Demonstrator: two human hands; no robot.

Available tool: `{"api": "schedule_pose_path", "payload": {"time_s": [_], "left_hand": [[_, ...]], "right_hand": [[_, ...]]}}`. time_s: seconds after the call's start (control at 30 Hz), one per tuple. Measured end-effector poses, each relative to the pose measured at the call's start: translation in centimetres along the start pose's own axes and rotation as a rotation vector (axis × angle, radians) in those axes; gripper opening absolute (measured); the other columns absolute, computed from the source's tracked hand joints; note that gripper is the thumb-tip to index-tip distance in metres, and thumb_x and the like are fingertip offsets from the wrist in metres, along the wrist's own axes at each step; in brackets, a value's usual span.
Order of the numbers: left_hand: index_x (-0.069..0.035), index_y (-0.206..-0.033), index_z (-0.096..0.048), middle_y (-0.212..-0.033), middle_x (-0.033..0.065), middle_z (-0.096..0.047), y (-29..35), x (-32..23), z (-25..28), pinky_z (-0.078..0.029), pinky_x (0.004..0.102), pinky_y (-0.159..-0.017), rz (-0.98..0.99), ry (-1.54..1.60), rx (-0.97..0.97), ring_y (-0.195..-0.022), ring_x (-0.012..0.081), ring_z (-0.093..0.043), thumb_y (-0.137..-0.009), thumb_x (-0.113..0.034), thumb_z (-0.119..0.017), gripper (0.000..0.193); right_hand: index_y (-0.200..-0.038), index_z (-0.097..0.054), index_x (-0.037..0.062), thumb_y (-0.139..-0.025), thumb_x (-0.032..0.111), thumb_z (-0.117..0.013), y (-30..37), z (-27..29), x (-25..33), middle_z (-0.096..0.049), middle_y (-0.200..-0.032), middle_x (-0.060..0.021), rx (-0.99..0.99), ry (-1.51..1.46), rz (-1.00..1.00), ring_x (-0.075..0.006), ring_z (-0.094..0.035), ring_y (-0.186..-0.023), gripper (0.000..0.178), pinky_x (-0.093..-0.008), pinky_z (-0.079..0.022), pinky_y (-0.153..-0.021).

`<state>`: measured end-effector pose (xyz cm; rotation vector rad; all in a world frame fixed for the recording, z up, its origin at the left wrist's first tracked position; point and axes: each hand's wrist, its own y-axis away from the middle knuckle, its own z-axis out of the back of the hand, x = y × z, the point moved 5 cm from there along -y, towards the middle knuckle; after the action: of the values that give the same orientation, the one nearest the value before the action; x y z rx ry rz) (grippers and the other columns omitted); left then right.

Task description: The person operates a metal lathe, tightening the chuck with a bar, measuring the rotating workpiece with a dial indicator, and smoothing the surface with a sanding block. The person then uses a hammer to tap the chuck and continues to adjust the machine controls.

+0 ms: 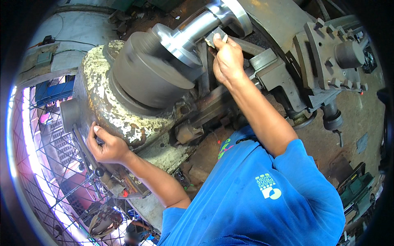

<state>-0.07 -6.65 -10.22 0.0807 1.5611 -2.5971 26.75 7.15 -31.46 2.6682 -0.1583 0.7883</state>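
My right hand (230, 59) is closed, pinching a small folded grey piece with a pale edge, like emery cloth (217, 36), against the side of a shiny flanged metal shaft (193, 30). The shaft extends from the big dark chuck (152, 74) of a lathe; blur on both suggests they are turning. Lower left, my left hand (107, 145) has its fingers curled at the edge of the headstock (98, 98), whose paint is flaking. A lever with a round black knob (98, 171) is close by that hand; what its fingers grip, if anything, is hidden.
A tool post (330, 55) with several bolts stands on the carriage (273, 74) to the right of my right arm. Metal mesh (49, 164) borders the left side. Another person (137, 233) is partly visible beyond it, low down. Green metal boxes (359, 192) lie far right.
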Motion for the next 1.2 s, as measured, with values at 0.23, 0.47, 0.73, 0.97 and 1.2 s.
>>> {"api": "schedule_pose_path", "payload": {"time_s": [0.23, 0.47, 0.73, 0.97, 1.2], "left_hand": [[0.003, -0.093, -0.074, -0.091, 0.0126, -0.074, 0.0, 0.3, 0.2, -0.052, 0.0368, -0.077, 0.008, 0.018, -0.004, -0.082, 0.0263, -0.068, -0.09, -0.003, -0.064, 0.012], [0.002, -0.094, -0.075, -0.091, 0.0112, -0.074, 0.0, 0.3, 0.3, -0.053, 0.0355, -0.076, -0.012, -0.008, 0.001, -0.083, 0.0252, -0.069, -0.09, -0.003, -0.064, 0.013], [0.002, -0.093, -0.075, -0.091, 0.0107, -0.074, 0.0, 0.5, 0.3, -0.053, 0.0333, -0.077, 0.019, 0.02, 0.0, -0.083, 0.0242, -0.07, -0.089, -0.001, -0.064, 0.011], [0.002, -0.094, -0.075, -0.093, 0.0105, -0.075, 0.1, 1.0, 0.2, -0.054, 0.0329, -0.08, 0.036, 0.043, -0.001, -0.084, 0.0237, -0.07, -0.089, -0.001, -0.064, 0.012], [0.001, -0.094, -0.075, -0.094, 0.0098, -0.076, 0.3, 1.3, 0.2, -0.054, 0.0334, -0.08, 0.055, 0.014, 0.004, -0.085, 0.0231, -0.07, -0.09, -0.003, -0.066, 0.011]], "right_hand": [[-0.133, -0.061, -0.004, -0.102, 0.006, -0.056, 4.0, 0.0, 4.4, -0.07, -0.122, -0.0138, 0.175, 0.586, 0.36, -0.0166, -0.062, -0.117, 0.033, -0.03, -0.044, -0.104], [-0.129, -0.066, 0.0054, -0.073, -0.006, -0.059, 4.4, -5.1, 9.0, -0.065, -0.13, -0.0154, 0.498, 1.452, 1.192, -0.0324, -0.059, -0.123, 0.058, -0.0413, -0.039, -0.109], [-0.121, -0.068, 0.0023, -0.084, 0.009, -0.059, 2.4, -7.2, 6.6, -0.066, -0.129, -0.0106, 0.703, 1.928, 1.335, -0.0313, -0.053, -0.129, 0.039, -0.0511, -0.036, -0.109], [-0.119, -0.069, 0.001, -0.083, 0.009, -0.061, 2.2, -7.6, 6.1, -0.067, -0.124, -0.0095, 0.739, 1.978, 1.32, -0.0292, -0.054, -0.128, 0.037, -0.0517, -0.035, -0.11], [-0.117, -0.069, -0.002, -0.081, 0.008, -0.062, 2.2, -8.1, 5.9, -0.069, -0.119, -0.0108, 0.765, 2.02, 1.34, -0.0278, -0.057, -0.122, 0.037, -0.0511, -0.035, -0.11]]}}
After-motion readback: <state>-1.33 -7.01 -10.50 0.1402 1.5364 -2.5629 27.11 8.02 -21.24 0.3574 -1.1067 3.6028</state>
